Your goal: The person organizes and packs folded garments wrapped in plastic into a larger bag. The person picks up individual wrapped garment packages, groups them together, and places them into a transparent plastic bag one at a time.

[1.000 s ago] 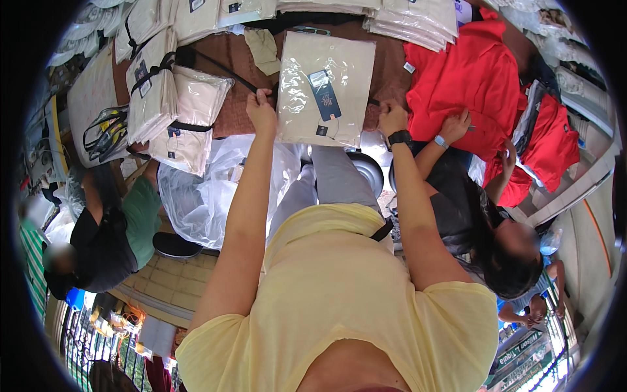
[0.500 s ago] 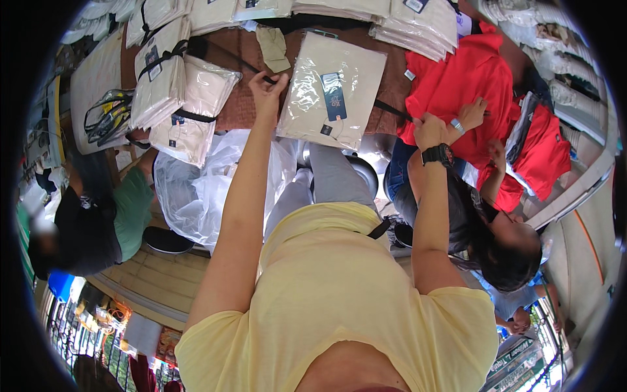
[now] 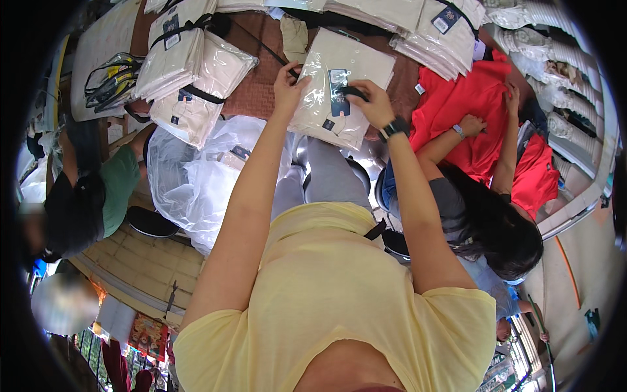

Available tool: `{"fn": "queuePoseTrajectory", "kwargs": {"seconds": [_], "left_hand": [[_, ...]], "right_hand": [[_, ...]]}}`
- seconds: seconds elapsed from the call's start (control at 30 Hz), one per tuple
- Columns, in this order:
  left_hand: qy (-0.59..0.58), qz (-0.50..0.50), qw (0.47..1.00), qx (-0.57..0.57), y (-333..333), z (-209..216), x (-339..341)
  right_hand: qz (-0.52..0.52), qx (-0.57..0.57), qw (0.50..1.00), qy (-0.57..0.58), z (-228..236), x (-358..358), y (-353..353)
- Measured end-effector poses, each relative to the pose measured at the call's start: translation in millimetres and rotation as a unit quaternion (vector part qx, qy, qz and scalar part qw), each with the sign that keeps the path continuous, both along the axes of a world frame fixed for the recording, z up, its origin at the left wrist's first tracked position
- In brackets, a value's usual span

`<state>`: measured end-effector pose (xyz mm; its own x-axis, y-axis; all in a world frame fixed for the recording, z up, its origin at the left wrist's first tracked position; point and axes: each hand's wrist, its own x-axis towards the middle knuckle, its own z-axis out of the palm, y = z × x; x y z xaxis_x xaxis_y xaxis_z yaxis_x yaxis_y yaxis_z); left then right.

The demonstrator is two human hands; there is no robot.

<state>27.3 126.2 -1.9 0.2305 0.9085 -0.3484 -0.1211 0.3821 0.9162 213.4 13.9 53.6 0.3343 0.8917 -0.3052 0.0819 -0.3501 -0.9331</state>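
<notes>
A flat stack of beige cloth in clear plastic (image 3: 349,59), with a dark blue tag (image 3: 338,98), lies on the brown-covered table in front of me. At its left edge my left hand (image 3: 289,90) is closed on a black strap (image 3: 264,47) that runs off to the upper left. My right hand (image 3: 373,108) is over the package, its fingers closed on a black strap end (image 3: 355,93) bent across the tag. Whether both strap parts join under the package is hidden.
Strapped stacks of similar packages (image 3: 173,62) stand at left, with more (image 3: 437,39) at the back right. A clear plastic bag (image 3: 196,176) bulges below the table edge. On my right a co-worker's hands handle red cloth (image 3: 450,98). Another person (image 3: 121,196) is at far left.
My right hand has moved left from beside the package to over it, bringing the strap end across. My left hand has come to the package's left edge. The co-worker's hands have shifted on the red cloth.
</notes>
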Motion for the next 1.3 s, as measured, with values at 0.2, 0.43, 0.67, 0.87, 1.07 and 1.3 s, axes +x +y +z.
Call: {"fn": "queuePoseTrajectory", "kwargs": {"seconds": [0.2,0.43,0.67,0.87,1.07,1.3], "left_hand": [[0.204,-0.11,0.97,0.077,8.7,-15.6,-7.9],[0.207,-0.239,0.946,0.067,1.3,0.1,-6.1],[0.382,-0.271,0.872,0.143,-4.8,11.4,3.6],[0.43,-0.278,0.739,0.438,44.6,44.3,97.7],[0.505,-0.521,0.605,0.326,54.9,37.8,152.7],[0.505,-0.37,0.682,0.379,35.8,28.9,131.1]], "right_hand": [[-0.069,-0.243,0.95,-0.183,-5.1,63.5,-89.3],[0.123,-0.351,0.852,-0.369,-29.0,64.7,-111.9],[-0.144,-0.301,0.94,-0.077,-65.2,68.7,-136.5],[-0.39,-0.272,0.865,0.16,-58.7,4.2,-104.5],[-0.22,-0.25,0.914,-0.233,-75.8,7.2,-90.8],[-0.208,-0.315,0.891,-0.251,-26.2,15.3,-51.5]]}}
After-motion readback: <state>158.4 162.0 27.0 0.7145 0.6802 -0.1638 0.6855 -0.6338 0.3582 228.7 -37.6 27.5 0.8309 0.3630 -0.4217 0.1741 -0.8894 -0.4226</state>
